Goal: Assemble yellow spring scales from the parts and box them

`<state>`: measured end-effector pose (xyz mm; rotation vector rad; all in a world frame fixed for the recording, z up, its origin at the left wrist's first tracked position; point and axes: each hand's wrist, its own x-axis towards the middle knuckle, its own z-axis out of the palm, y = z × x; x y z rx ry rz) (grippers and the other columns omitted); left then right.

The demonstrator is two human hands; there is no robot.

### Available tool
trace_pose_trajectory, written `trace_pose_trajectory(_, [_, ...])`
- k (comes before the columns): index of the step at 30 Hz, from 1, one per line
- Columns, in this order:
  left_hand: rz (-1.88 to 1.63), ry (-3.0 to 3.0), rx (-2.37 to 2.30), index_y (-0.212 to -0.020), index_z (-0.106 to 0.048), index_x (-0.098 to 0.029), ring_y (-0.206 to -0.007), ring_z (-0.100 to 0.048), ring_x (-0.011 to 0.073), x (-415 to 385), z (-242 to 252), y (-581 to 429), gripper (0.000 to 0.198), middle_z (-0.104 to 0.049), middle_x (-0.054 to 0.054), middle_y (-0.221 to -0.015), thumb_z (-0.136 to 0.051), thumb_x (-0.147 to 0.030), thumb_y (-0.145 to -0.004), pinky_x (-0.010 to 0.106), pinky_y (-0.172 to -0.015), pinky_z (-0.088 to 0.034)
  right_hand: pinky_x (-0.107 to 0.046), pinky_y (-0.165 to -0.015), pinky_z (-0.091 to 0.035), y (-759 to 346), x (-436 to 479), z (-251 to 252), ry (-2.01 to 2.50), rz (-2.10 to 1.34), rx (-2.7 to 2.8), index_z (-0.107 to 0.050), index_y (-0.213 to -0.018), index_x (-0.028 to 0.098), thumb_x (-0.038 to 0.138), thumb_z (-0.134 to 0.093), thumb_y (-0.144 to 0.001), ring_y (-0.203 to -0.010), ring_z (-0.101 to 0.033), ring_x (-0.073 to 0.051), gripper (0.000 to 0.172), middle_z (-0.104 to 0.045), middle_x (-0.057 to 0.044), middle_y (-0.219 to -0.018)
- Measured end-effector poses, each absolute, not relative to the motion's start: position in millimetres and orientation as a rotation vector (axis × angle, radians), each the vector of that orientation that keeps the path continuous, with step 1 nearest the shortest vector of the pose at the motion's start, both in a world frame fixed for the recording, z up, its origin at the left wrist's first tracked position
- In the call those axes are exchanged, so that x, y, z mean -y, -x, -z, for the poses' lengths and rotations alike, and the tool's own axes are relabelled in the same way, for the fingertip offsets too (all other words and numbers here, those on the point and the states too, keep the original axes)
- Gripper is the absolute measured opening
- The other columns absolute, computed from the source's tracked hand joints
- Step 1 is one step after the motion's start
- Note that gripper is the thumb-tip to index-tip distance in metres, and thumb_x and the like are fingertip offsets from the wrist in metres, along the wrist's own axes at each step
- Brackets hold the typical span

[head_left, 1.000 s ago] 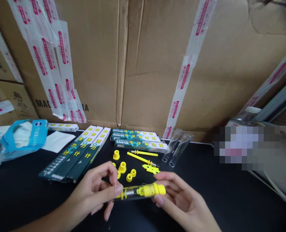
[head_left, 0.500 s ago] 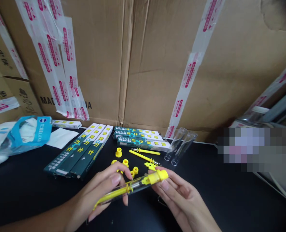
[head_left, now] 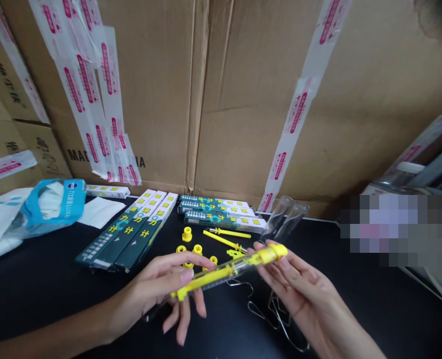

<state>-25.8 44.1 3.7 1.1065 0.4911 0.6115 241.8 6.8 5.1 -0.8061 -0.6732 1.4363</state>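
Observation:
A spring scale [head_left: 217, 274] with a clear tube and yellow parts inside lies slantwise between my hands, its right end higher. My right hand [head_left: 303, 284] pinches its yellow cap [head_left: 273, 253] between thumb and fingers. Around the tube's left part, my left hand [head_left: 168, 284] has thumb and index finger closed on it, the other fingers hanging loose below. Just beyond my hands are several small yellow caps [head_left: 187, 234], partly hidden, and two yellow rods [head_left: 230, 233] with dark metal tips. Bent wire hooks [head_left: 258, 311] lie under my right hand.
Dark printed boxes [head_left: 127, 234] lie to the left, with more boxes [head_left: 224, 219] stacked behind the rods. Two clear tubes [head_left: 290, 219] lean at the back. A blue-and-white tissue pack [head_left: 56, 204] sits far left. Large cardboard boxes [head_left: 243, 99] wall off the back of the black table [head_left: 340, 259].
Both hands and the spring scale have shifted right and slightly up. The yellow rod has slid rightward inside the tube relative to my left hand. More wire hooks now show below.

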Motion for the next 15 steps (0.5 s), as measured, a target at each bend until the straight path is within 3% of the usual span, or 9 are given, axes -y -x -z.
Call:
trace_pose_trajectory(6, [-0.667,-1.242,-0.387,-0.134,-0.065,-0.022,-0.080,-0.076,0.0149,-46.5,0.0,27.7,0.050,-0.082,0.012,-0.098,-0.076,-0.045,-0.090,0.019,-0.068,-0.048,-0.030,-0.096,-0.060,-255.1,-13.9,-8.3,0.804,-1.384,0.615,-0.081,-0.106,0.023,0.025,-0.086,-0.080,-0.110,-0.075,-0.024,0.026,-0.081,-0.010,-0.114])
trace_pose_trajectory(9, [-0.650,-1.306,-0.449,-0.129,-0.068,-0.022,-0.082,-0.076,0.0175,-43.4,1.6,27.0,0.048,-0.083,0.010,-0.098,-0.078,-0.044,-0.088,0.026,-0.077,-0.053,-0.032,-0.097,-0.059,-252.2,-10.2,-9.9,0.813,-1.391,0.614,-0.080,-0.107,0.023,0.029,-0.085,-0.081,-0.113,-0.073,-0.025,0.027,-0.080,-0.010,-0.118])
trace_pose_trajectory(12, [-0.597,-1.508,-0.643,-0.122,-0.070,-0.023,-0.083,-0.077,0.0210,-35.9,0.8,27.4,0.051,-0.084,0.004,-0.089,-0.086,-0.043,-0.079,0.033,-0.089,-0.052,-0.037,-0.099,-0.058,-247.7,-4.4,-12.7,0.785,-1.445,0.637,-0.079,-0.108,0.023,0.030,-0.082,-0.083,-0.120,-0.069,-0.027,0.027,-0.077,-0.009,-0.125])
trace_pose_trajectory(15, [-0.496,-1.865,-0.848,-0.127,-0.065,-0.036,-0.090,-0.075,0.0202,-26.7,-2.4,31.1,0.054,-0.083,-0.007,-0.089,-0.088,-0.036,-0.078,0.030,-0.095,-0.048,-0.037,-0.100,-0.057,-243.7,-1.3,-16.7,0.785,-1.475,0.647,-0.079,-0.110,0.023,0.031,-0.080,-0.085,-0.126,-0.065,-0.028,0.027,-0.074,-0.009,-0.130])
